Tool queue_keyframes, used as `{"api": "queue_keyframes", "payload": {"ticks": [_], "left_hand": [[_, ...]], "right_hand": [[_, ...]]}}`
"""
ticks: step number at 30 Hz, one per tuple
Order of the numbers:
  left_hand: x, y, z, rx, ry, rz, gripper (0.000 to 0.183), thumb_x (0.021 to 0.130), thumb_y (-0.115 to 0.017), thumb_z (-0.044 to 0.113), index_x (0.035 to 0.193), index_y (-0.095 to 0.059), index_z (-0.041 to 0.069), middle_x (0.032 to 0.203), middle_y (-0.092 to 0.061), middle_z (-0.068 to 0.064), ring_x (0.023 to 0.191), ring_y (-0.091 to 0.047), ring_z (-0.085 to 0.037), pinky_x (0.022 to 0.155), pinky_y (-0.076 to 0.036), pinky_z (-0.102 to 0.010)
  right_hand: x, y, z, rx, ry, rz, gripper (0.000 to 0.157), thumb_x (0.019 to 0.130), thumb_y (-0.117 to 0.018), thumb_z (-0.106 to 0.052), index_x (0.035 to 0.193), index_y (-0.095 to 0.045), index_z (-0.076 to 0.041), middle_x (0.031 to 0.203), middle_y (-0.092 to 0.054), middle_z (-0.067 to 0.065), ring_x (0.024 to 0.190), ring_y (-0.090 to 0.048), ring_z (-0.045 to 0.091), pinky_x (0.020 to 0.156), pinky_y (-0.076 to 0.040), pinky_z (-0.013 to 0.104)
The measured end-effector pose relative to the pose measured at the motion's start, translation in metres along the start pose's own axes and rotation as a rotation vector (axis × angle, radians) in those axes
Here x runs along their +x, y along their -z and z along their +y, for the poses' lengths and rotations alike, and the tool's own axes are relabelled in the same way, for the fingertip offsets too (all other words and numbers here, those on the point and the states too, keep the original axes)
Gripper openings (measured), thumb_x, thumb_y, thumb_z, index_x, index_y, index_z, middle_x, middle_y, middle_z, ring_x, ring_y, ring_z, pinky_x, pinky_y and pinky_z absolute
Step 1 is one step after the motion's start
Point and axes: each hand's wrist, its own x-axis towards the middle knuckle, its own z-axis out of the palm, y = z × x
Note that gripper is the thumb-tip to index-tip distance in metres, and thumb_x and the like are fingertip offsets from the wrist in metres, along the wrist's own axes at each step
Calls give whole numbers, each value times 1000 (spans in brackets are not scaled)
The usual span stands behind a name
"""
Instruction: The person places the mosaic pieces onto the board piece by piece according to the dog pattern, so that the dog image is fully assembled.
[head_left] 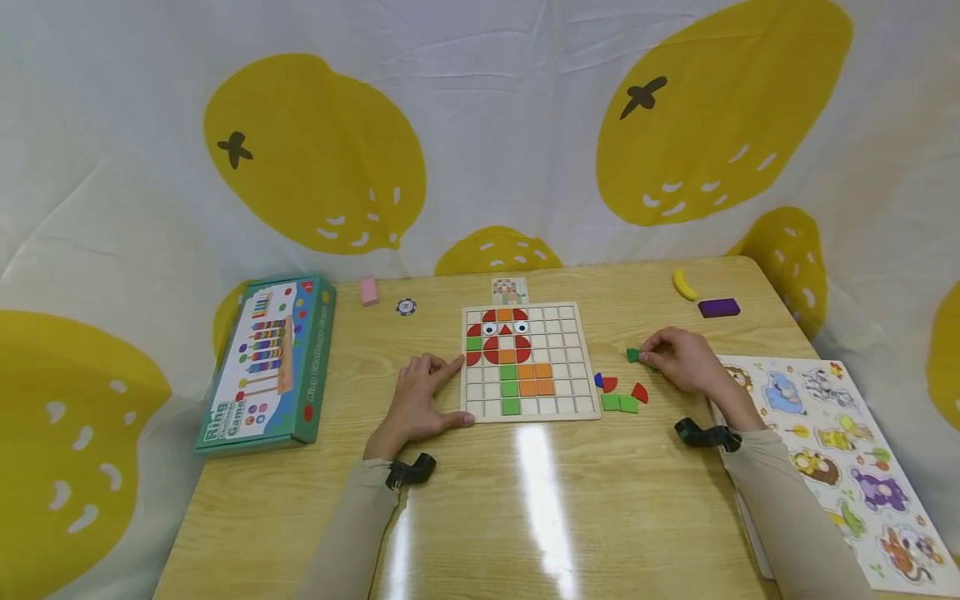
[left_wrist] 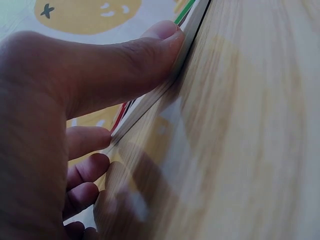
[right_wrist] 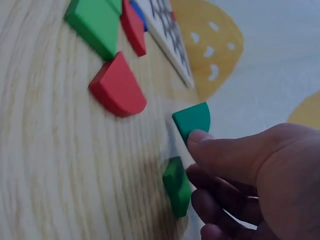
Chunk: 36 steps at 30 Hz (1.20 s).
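A square wooden grid board [head_left: 566, 354] lies on the table, with red, orange and green pieces set in its left and middle squares. Two round eye pieces [head_left: 490, 330] show near its top. My left hand [head_left: 420, 400] touches the board's left side, index fingertip on the edge and thumb by the near left corner. Between thumb and fingers, my right hand [head_left: 686, 358] pinches a green quarter-circle piece [right_wrist: 194, 120], held just above the table. Under that hand lies another green piece [right_wrist: 177, 187]. Close by are red quarter-circle pieces [right_wrist: 119, 87], green squares [head_left: 619, 403] and a blue piece [head_left: 598, 380].
A small picture card [head_left: 510, 290] lies behind the board. To the left is a game box [head_left: 262, 367], with a pink block [head_left: 369, 292] and a chip [head_left: 406, 307] nearby. A yellow banana piece [head_left: 684, 285], purple block [head_left: 719, 308] and animal puzzle board [head_left: 847, 467] are at right.
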Motion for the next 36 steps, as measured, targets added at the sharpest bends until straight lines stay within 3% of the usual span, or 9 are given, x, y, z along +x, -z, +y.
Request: {"api": "queue_keyframes", "payload": {"ticks": [6, 9, 12, 16, 25, 36], "left_hand": [[0, 1, 1, -3, 2, -2, 101, 67, -77, 70, 152, -41, 29, 116, -43, -3, 104, -36, -22, 87, -27, -40], [0, 0, 0, -8, 1, 2, 101, 66, -77, 70, 152, -41, 29, 116, -43, -3, 104, -36, -22, 87, -27, -40], [0, 0, 0, -7, 0, 4, 101, 66, -77, 70, 152, -41, 29, 116, -43, -3, 104, -36, -22, 87, -27, -40], [1, 0, 0, 0, 4, -3, 101, 67, -76, 70, 152, -40, 29, 117, -43, -3, 105, -36, -22, 87, -27, -40], [2, -1, 0, 17, 9, -13, 102, 67, -75, 72, 152, -39, 31, 117, -43, -3, 105, -36, -21, 87, -27, -39], [2, 1, 1, 16, 6, -12, 101, 67, -74, 73, 152, -40, 30, 117, -43, -3, 105, -36, -22, 87, -27, -39]], "right_hand": [[2, 2, -12, 232, -46, 30, 27, 97, -63, -33, 110, -65, -10, 97, -72, 12, 84, -66, 26, 67, -46, 26], [6, 0, -24, 355, -53, 40, 31, 100, -59, -30, 125, -61, -12, 102, -71, 17, 82, -63, 32, 61, -44, 26], [8, -8, -35, 415, -20, 49, 34, 101, -57, -27, 133, -61, -16, 108, -70, 16, 88, -63, 34, 64, -46, 26], [11, -25, -47, 421, 25, 51, 31, 100, -59, -30, 128, -67, -20, 109, -70, 9, 92, -64, 27, 71, -48, 24], [12, -59, -71, 318, 153, -23, 24, 96, -66, -22, 118, -72, -15, 100, -72, 2, 75, -62, 13, 64, -49, 24], [12, -68, -81, 204, 286, -24, 21, 89, -74, -16, 109, -75, -10, 88, -65, -5, 73, -57, 9, 64, -48, 26]]}}
